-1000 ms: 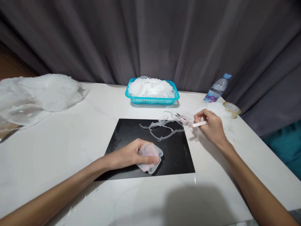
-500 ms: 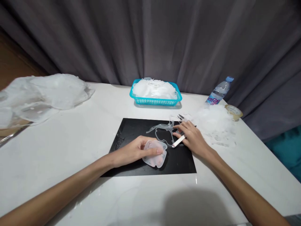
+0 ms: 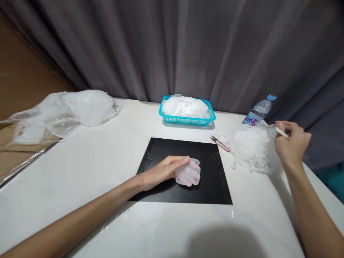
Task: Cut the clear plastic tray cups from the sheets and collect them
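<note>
Over the black mat [image 3: 166,150], my left hand [image 3: 163,170] is closed on a translucent, rounded-square plastic piece [image 3: 189,172]. Its thumb lies on the upper edge and the fingers show through from underneath. My right hand [image 3: 291,143] is raised at the right, beside a heap of white translucent scraps [image 3: 248,143]. It grips a slim white stick-like tool [image 3: 282,132], whose far end is hidden by the hand. Thread snips [image 3: 220,143] with pinkish handles lie between the mat and the heap.
A turquoise basket [image 3: 188,121] piled with white pieces stands at the back. Behind the heap is a water bottle [image 3: 260,109]. A clear bag of white pieces [image 3: 88,107] lies at the left, near a cardboard box [image 3: 24,71]. A grey curtain [image 3: 134,46] hangs behind the white table.
My right hand has moved right, from the mat to the scrap heap, still holding the white tool. The clear cut-out frame has left the mat, uncovering the snips. My left hand keeps the plastic piece.
</note>
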`<state>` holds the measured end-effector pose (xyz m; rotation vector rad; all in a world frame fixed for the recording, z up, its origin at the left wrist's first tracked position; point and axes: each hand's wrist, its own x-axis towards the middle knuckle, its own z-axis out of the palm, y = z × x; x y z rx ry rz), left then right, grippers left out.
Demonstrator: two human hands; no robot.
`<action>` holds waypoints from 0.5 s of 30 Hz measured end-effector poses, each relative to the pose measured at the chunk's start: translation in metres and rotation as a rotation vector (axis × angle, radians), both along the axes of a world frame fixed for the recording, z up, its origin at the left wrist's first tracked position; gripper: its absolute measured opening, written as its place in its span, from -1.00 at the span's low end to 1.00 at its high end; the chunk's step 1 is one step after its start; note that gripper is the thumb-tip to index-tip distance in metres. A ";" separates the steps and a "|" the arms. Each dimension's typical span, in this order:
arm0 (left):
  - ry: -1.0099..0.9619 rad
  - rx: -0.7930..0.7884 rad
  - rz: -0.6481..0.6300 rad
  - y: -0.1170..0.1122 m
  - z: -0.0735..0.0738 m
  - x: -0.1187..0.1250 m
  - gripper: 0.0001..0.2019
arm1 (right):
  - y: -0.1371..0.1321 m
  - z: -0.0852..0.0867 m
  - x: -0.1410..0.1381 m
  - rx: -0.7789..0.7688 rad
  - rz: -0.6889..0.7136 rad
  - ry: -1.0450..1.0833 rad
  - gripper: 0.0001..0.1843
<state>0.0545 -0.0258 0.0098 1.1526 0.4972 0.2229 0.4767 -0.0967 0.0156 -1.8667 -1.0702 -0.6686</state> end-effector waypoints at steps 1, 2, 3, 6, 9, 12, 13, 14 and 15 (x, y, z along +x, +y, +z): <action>-0.013 -0.035 0.010 0.000 -0.001 0.001 -0.51 | -0.002 -0.003 0.001 -0.065 -0.026 -0.008 -0.66; -0.024 -0.070 0.017 0.000 -0.003 0.001 -0.48 | -0.003 -0.006 -0.001 -0.107 -0.061 -0.014 -0.65; -0.032 -0.101 0.022 0.001 -0.004 0.001 -0.44 | -0.003 -0.007 -0.006 -0.123 -0.096 -0.026 -0.64; -0.059 -0.172 0.023 0.002 -0.009 0.002 -0.37 | -0.004 -0.003 -0.036 -0.105 -0.107 -0.130 -0.58; -0.081 -0.205 -0.002 0.003 -0.011 0.001 -0.33 | -0.006 0.005 -0.075 -0.093 -0.050 -0.213 -0.61; -0.092 -0.220 -0.016 0.002 -0.011 0.001 -0.31 | -0.009 0.006 -0.114 -0.065 0.086 -0.252 -0.66; -0.091 -0.218 -0.013 0.002 -0.011 0.001 -0.31 | -0.010 0.004 -0.127 -0.070 0.171 -0.239 -0.70; -0.088 -0.215 -0.006 0.001 -0.010 0.002 -0.31 | -0.012 0.002 -0.140 -0.092 0.279 -0.203 -0.75; -0.085 -0.210 0.000 0.001 -0.010 0.002 -0.31 | -0.014 -0.001 -0.152 -0.130 0.408 -0.145 -0.80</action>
